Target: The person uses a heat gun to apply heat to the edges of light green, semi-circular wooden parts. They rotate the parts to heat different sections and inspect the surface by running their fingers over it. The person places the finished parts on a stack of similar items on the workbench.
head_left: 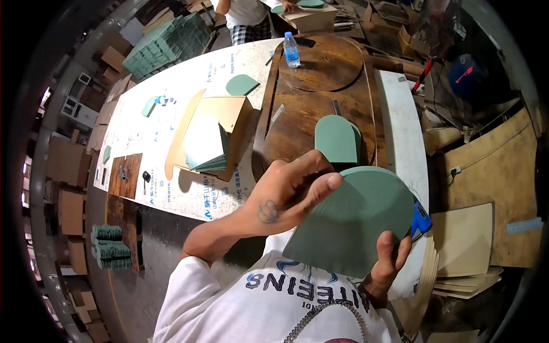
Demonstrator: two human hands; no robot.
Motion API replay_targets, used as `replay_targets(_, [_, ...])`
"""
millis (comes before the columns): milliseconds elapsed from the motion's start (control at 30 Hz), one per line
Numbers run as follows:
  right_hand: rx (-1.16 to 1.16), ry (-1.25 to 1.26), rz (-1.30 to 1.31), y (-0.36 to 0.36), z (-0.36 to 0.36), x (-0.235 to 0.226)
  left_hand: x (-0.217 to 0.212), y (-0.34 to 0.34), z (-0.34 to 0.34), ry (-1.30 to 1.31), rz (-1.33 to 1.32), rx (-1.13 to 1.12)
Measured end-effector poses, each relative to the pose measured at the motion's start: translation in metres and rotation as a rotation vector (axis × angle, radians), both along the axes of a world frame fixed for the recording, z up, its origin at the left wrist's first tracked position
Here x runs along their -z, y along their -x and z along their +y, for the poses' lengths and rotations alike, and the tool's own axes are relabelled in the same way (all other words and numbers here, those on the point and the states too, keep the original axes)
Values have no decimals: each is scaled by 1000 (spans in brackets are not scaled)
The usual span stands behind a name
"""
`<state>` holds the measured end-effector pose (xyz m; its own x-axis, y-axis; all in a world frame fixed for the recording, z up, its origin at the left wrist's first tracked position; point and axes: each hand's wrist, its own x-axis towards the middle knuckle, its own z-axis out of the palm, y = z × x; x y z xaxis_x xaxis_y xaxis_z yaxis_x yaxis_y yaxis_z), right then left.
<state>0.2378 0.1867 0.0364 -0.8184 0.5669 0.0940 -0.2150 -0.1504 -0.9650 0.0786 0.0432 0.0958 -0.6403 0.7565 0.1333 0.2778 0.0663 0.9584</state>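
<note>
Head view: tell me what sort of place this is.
Likely a workshop or small factory: stacked green pieces, a long white worktable and cardboard boxes suggest it.

One head-worn fisheye looks down and forward: shirt (229,308) close at lower centre, white table (137,128) beyond, upper left.

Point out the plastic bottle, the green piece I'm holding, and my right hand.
Plastic bottle (292,55): head view, middle of its body.
Green piece (354,223): head view, middle of its broad face.
Right hand (385,266): head view, near the thumb's base.
</note>
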Motion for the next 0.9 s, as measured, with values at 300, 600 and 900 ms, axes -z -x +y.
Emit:
replay_targets(300, [42,6,-24,-9,1,21,5,-4,-5,106,-126,-25])
replay_targets(600, [88,-141,23,-5,1,25,14,-10,-6,-39,-178,18])
replay_targets(900, [-14,-359,21,-8,-12,23,0,-8,12,165,-124,-69])
